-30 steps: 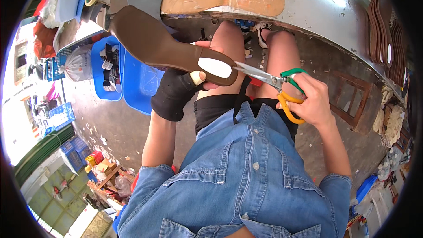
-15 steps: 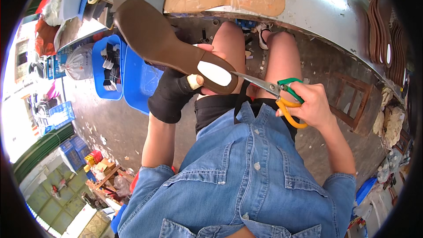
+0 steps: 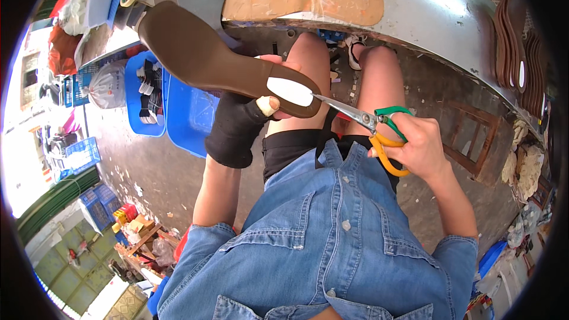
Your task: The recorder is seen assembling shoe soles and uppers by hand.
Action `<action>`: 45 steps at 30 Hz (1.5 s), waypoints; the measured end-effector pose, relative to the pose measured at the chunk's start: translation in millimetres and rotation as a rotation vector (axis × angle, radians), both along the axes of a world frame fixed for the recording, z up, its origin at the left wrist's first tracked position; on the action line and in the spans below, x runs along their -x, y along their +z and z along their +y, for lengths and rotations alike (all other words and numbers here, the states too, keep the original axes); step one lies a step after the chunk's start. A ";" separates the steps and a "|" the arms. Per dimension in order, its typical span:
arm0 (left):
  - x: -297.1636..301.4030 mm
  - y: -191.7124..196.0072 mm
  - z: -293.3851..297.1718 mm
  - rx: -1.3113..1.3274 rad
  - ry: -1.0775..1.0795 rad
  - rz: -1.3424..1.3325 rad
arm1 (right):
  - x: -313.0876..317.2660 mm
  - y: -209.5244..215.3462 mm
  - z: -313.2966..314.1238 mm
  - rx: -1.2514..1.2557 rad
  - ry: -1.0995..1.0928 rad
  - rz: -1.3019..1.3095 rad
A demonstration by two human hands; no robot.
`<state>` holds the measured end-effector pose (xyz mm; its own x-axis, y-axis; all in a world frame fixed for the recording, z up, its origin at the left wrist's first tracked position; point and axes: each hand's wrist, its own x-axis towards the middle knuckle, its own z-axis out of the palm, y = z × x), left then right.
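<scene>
Brown sole [image 3: 201, 53] is held up in the air, heel end above the left thigh, underside out of sight. The left hand [image 3: 237, 121], black-gloved, is closed around that end, thumb along the near edge, most fingers hidden underneath. Scissors [image 3: 355, 115] point at the white patch [image 3: 289, 91]; can't tell if the tip's touching. Right hand [image 3: 419, 145] is curled around their handles, some fingers hidden. Desk [image 3: 409, 15] runs off the top.

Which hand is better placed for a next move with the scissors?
Right, I'd judge: the right hand grips the scissors, their tips appearing at the edge of the white patch. The left hand is occupied, holding the brown sole.
</scene>
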<state>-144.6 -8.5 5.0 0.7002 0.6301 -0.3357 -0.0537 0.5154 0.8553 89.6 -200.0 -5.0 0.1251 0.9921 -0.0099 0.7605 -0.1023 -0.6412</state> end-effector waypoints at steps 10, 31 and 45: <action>-21.3 -6.7 -10.6 -0.569 0.227 -0.031 | 5.8 -0.2 4.7 -0.078 -0.096 0.015; -79.9 6.5 -15.0 -0.179 -0.261 -0.141 | -115.3 27.5 76.4 -0.208 -0.584 -0.534; -140.0 6.1 9.4 -0.418 -0.528 -0.014 | -176.9 81.4 17.6 -0.528 -0.874 -0.515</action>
<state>-4.6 0.9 11.1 0.9526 0.2769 -0.1262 0.1018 0.1010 0.9897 266.4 -182.4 76.4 0.6426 0.4288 0.6350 0.7469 -0.5356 -0.3941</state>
